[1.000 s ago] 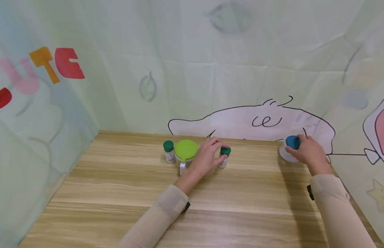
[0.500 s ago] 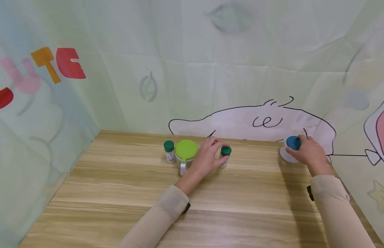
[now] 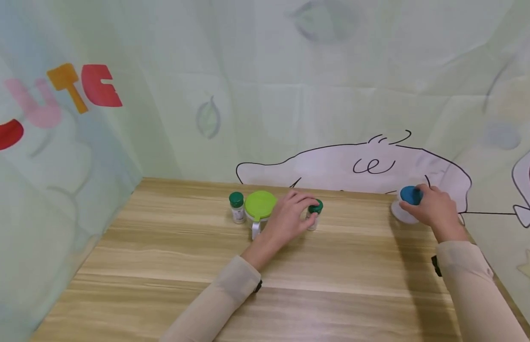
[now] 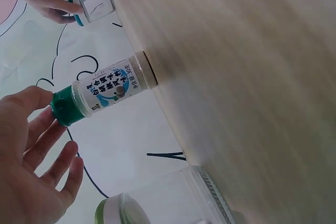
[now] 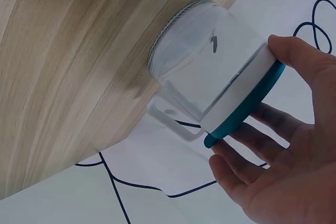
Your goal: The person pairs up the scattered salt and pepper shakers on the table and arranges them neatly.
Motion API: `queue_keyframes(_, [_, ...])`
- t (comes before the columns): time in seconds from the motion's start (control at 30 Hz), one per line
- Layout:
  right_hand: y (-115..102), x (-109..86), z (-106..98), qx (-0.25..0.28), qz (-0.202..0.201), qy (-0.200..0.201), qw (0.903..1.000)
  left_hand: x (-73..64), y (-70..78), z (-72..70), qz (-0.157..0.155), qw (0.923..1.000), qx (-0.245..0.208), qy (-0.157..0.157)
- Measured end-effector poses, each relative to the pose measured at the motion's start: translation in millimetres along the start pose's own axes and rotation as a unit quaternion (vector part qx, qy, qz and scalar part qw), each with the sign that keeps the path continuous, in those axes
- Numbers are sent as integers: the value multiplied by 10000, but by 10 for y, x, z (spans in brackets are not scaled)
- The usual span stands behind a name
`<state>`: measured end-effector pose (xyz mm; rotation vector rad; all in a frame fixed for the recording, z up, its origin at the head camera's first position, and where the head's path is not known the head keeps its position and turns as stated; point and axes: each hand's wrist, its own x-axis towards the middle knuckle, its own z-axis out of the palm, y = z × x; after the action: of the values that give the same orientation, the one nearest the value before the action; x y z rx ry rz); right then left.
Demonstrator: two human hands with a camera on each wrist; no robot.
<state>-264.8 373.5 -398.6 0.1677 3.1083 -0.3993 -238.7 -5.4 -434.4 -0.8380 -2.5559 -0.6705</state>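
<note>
My left hand [image 3: 288, 216] pinches the green cap of a small spice shaker [image 4: 109, 88] between thumb and fingers. The shaker stands upright on the table, its white label printed with dark characters. At the right, my right hand [image 3: 436, 209] grips the rim of the lid on a clear lidded jar [image 5: 197, 61]. That lid is blue-green above a white collar, and the jar has a clear side handle. Its base rests on the table. In the right wrist view the thumb and fingers sit on opposite sides of the lid.
Left of my left hand stands a jar with a lime-green lid [image 3: 260, 205], partly covered by that hand. Beside it is another green-capped shaker [image 3: 237, 207]. A printed cloth [image 3: 171, 118] rises along the back and left edges of the wooden table [image 3: 162, 266].
The head view has shifted slightly, so everything sits a little further right in it. Both hands keep their hold on the same shaker and jar, which have not visibly moved on the table.
</note>
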Motion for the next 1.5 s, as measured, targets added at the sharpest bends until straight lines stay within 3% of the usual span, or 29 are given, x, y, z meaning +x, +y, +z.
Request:
queue_keyframes(0.2, [7,30,-5,-21,-36,-11,10000,17,-5,-19,-2,10000,40,-46])
queue_keyframes(0.43, [5,54,30,34,-64,-23,10000,-4,-31,-69,-237,9991,-326,-141])
queue_keyframes(0.7, [4,42,67,290,-116,39,9995,-7,-18,-56,-113,9993,102,-336])
queue_keyframes(1.0, [20,49,52,406,112,-82,9991,31,29,-53,-127,9985,300,-439])
queue_keyframes(1.5, [48,67,48,333,-75,38,9994,74,88,-79,-533,9956,396,-658])
